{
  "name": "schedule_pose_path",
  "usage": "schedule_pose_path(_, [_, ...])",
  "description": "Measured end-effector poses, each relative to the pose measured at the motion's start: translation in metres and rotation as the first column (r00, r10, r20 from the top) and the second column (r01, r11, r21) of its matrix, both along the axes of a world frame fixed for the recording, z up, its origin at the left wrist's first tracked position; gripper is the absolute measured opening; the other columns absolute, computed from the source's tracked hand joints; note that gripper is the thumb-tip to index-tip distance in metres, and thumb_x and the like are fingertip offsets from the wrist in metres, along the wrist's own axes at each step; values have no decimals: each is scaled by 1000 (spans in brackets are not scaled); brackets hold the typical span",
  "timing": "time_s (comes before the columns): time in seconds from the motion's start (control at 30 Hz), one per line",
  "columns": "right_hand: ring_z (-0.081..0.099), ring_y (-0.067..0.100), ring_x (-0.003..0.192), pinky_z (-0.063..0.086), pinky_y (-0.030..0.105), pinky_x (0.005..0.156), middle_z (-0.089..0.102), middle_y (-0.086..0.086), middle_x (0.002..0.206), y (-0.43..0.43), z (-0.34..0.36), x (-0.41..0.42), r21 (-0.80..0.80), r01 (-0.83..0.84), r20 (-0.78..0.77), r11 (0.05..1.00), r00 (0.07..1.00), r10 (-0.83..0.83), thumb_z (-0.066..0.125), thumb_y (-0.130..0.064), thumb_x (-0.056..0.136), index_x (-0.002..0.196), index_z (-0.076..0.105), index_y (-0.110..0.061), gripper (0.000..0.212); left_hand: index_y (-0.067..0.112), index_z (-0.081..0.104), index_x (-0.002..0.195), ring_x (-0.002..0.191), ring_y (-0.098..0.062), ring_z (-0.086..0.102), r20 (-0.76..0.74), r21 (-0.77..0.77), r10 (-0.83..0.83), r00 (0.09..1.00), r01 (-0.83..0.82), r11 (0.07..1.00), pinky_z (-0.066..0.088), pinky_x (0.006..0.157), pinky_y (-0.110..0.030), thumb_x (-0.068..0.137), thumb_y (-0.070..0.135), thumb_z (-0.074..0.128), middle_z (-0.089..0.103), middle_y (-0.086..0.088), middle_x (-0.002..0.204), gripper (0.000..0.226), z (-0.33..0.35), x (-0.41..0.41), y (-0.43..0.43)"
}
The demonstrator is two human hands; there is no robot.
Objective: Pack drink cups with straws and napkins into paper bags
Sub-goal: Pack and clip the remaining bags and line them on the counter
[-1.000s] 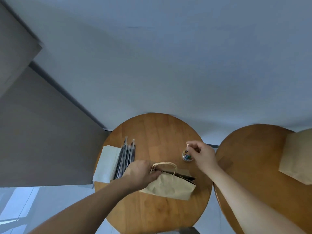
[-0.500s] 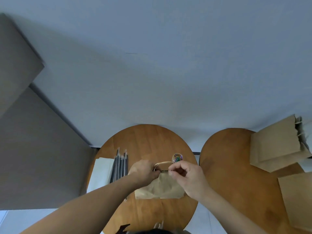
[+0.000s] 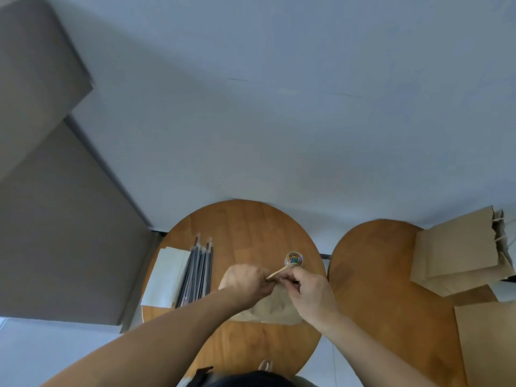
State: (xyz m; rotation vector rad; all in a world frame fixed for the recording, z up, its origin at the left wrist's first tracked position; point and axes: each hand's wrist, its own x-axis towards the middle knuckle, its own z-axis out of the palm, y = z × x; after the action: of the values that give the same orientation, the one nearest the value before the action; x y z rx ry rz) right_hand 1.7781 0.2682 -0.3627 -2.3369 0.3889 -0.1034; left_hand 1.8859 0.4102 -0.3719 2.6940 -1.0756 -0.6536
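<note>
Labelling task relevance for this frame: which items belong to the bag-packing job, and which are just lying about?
Job: crumpled brown paper bag, gripped by left hand and right hand; bundle of black wrapped straws; stack of white paper napkins; spare brown paper bags on the right-hand round wooden table.
Lying about: small round clear tub of coloured clips, untouched.

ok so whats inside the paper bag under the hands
Cannot tell. The left hand and right hand pinch the top of the paper bag by its handle, covering its mouth. Only its creased brown outside shows; any contents are hidden.
</note>
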Motion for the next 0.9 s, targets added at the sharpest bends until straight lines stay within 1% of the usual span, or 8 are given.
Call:
schedule_pose_path(0.03, [67, -1, 78, 56, 27, 72, 72, -22, 86, -1, 0, 1, -3, -5, 10, 1000, 1000, 5, 70, -15, 89, 96, 74, -28, 15, 27, 56, 81, 82, -27, 65, 0, -15, -12, 1000, 12, 1000, 33, 59, -30, 96, 54, 43, 69, -2, 87, 33, -1, 0, 1])
schedule_pose_path(0.2, [68, 4, 76, 56, 31, 72, 73, -18, 85, -4, -3, 8, -45, -49, -3, 998, 999, 49, 67, -20, 91, 96, 73, -28, 12, 31, 45, 76, 78, -27, 63, -2, -69, -42, 999, 42, 997, 32, 58, -31, 98, 52, 41, 68, -2, 85, 32, -2, 2, 5])
schedule_pose_path(0.3, [68, 7, 75, 56, 33, 71, 73, -14, 85, -7, -6, 11, -76, -76, 3, 994, 997, 76, 67, -20, 91, 97, 73, -27, 11, 27, 51, 77, 78, -28, 62, -1, -79, -28, 1000, 27, 996, 34, 59, -31, 99, 51, 42, 68, -2, 86, 33, -1, 3, 4])
schedule_pose_path(0.43, [67, 6, 71, 54, 26, 65, 73, -14, 80, -8, -9, 15, -127, -92, 60, 988, 993, 100, 69, -19, 89, 94, 73, -27, 10, 20, 63, 87, 77, -27, 62, 20, -88, -41, 999, 43, 995, 34, 58, -31, 99, 49, 41, 67, -2, 84, 38, -2, 2, 3])
schedule_pose_path(0.5, [66, 6, 70, 52, 21, 62, 72, -13, 78, -8, -9, 16, -174, -111, 88, 978, 988, 127, 71, -18, 88, 93, 72, -27, 11, 19, 64, 88, 76, -27, 61, 24, -86, -49, 998, 51, 995, 33, 58, -31, 100, 48, 41, 67, -2, 84, 39, -3, 3, 2])
schedule_pose_path(0.63, [66, 5, 69, 53, 20, 59, 72, -14, 79, -11, -9, 17, -228, -153, 105, 962, 978, 180, 72, -15, 86, 92, 71, -27, 14, 17, 63, 87, 72, -24, 57, 30, -83, -70, 997, 72, 994, 32, 58, -31, 101, 48, 40, 65, -1, 83, 41, -3, 6, 2])
schedule_pose_path(0.8, [69, 8, 76, 55, 29, 66, 73, -11, 84, -15, -13, 21, -227, -196, 18, 954, 979, 205, 64, -22, 92, 97, 71, -26, 9, 19, 59, 82, 67, -17, 49, -1, -92, -68, 998, 67, 994, 37, 58, -32, 102, 49, 40, 62, 2, 80, 40, -2, 8, 2])
schedule_pose_path(0.9, [67, 10, 83, 53, 30, 72, 73, -9, 90, -18, -16, 24, -236, -239, -75, 942, 971, 227, 56, -30, 97, 102, 70, -27, 15, 21, 55, 81, 68, -16, 49, -9, -89, -46, 999, 45, 995, 37, 60, -31, 102, 50, 41, 59, 4, 79, 39, -2, 7, 2])
